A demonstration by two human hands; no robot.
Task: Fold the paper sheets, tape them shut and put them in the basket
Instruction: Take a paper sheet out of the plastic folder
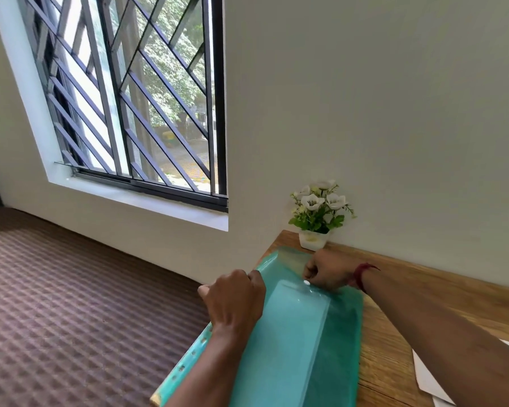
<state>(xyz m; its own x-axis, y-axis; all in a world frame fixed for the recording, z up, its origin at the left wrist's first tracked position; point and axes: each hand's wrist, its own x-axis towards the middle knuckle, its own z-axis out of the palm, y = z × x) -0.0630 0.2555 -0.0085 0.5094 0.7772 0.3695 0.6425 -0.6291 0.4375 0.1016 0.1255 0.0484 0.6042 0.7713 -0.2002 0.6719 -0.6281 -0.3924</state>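
A translucent teal plastic folder (pixel 294 342) lies on the left end of the wooden table (pixel 400 342), its punched edge over the table's left side. My left hand (pixel 235 298) grips the folder's far left edge with curled fingers. At the folder's far end, my right hand (pixel 328 273) pinches the flap beside a small white snap button (pixel 306 283). Part of a white paper sheet (pixel 426 380) shows at the lower right, behind my right forearm. No basket or tape is in view.
A small white pot of white flowers (pixel 318 212) stands on the table against the wall, just beyond my right hand. A barred window (pixel 135 98) fills the upper left. Brown patterned carpet (pixel 71 304) lies left of the table.
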